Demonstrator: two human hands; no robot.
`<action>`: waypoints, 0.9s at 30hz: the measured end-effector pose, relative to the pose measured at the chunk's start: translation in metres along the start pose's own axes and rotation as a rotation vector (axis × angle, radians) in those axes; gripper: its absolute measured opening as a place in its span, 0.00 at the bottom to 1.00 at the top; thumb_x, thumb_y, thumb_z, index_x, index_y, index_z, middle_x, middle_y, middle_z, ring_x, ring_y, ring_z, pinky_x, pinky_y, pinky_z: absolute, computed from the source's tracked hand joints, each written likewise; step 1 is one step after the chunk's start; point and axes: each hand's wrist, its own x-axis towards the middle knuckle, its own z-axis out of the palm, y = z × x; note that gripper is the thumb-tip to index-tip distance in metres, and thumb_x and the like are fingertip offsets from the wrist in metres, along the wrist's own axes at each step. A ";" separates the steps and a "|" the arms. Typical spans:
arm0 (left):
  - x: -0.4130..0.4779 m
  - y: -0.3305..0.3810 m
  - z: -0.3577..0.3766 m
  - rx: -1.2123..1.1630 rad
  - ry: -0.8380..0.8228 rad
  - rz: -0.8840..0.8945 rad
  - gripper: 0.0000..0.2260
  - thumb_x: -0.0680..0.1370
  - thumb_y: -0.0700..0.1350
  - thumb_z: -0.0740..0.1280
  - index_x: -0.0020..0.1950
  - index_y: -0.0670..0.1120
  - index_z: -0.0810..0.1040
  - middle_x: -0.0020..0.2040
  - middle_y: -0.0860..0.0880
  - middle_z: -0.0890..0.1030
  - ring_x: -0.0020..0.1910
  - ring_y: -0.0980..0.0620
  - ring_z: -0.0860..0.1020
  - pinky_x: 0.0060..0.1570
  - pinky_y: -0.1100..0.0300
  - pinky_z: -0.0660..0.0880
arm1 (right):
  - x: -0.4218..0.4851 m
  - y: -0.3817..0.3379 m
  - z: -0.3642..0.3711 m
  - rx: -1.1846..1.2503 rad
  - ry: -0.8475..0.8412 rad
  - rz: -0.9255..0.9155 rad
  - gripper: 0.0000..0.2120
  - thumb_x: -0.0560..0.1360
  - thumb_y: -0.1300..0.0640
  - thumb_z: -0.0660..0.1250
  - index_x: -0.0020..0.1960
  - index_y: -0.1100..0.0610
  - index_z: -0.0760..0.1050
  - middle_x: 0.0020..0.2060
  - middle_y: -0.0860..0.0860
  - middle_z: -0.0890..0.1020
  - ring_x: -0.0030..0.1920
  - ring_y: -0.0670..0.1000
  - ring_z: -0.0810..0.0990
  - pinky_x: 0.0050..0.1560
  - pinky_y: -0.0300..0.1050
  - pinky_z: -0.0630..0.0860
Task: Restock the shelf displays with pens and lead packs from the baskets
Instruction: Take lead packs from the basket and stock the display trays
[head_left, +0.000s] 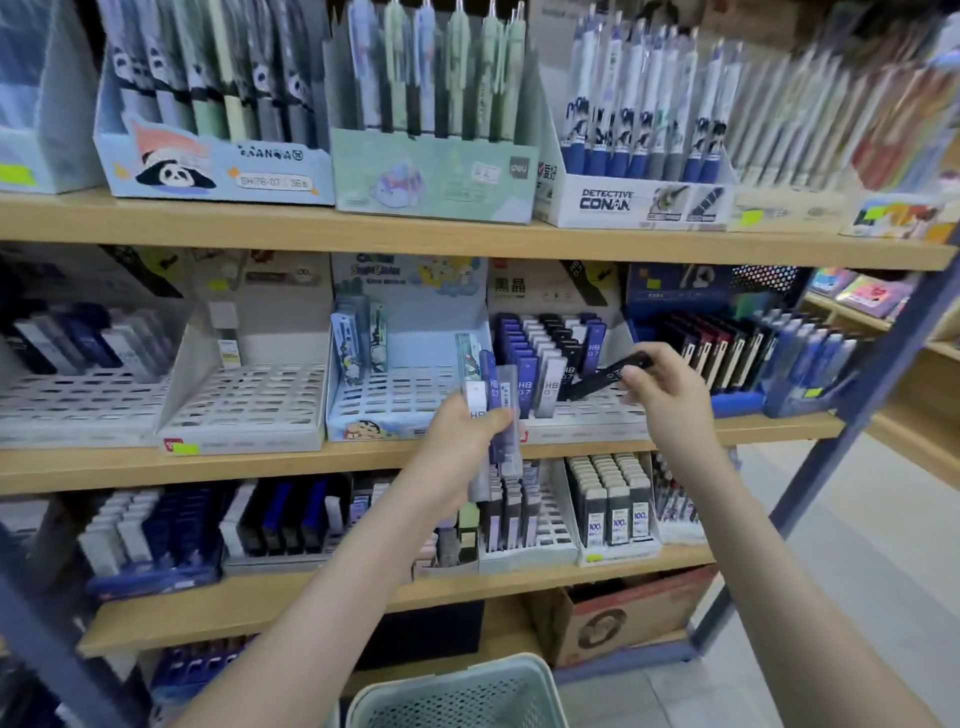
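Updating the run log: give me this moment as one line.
left hand holds bundle of lead packs | right hand pinches black lead pack at display tray | basket below

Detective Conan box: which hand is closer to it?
Right. The right hand is directly below the Conan box; the left hand is lower and further left.

The white pen box (639, 202) on the top shelf read "DETECTIVE CONAN". Further left, the panda box (218, 166) carried "SH76-07" and "36" on its label. The lead packs (551, 382) standing in the middle-shelf tray were marked "HB 0.7", as was the bundle (493, 395) in my left hand (457, 441). The black pack (618, 371) in my right hand (670, 384) showed what looked like "0.7". The grey packs (618, 519) lower down said "100".
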 end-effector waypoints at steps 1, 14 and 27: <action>0.002 0.000 0.000 -0.003 -0.012 0.006 0.07 0.81 0.37 0.63 0.51 0.48 0.77 0.47 0.46 0.84 0.43 0.52 0.82 0.44 0.58 0.80 | 0.005 0.001 0.002 -0.036 -0.030 -0.012 0.08 0.79 0.63 0.62 0.48 0.52 0.75 0.40 0.52 0.79 0.40 0.50 0.78 0.48 0.46 0.78; 0.015 -0.010 -0.002 -0.017 -0.059 -0.011 0.08 0.80 0.38 0.64 0.58 0.44 0.76 0.48 0.46 0.84 0.44 0.53 0.83 0.36 0.65 0.79 | 0.040 -0.006 0.015 -0.352 -0.346 -0.178 0.11 0.79 0.61 0.63 0.54 0.46 0.73 0.43 0.55 0.78 0.42 0.49 0.77 0.48 0.47 0.73; 0.010 -0.012 -0.009 -0.030 -0.058 -0.011 0.08 0.80 0.38 0.64 0.58 0.44 0.77 0.52 0.46 0.83 0.51 0.49 0.81 0.50 0.59 0.77 | 0.021 0.018 0.024 -0.545 0.004 -0.506 0.15 0.78 0.65 0.63 0.63 0.58 0.74 0.56 0.53 0.75 0.55 0.49 0.63 0.55 0.39 0.59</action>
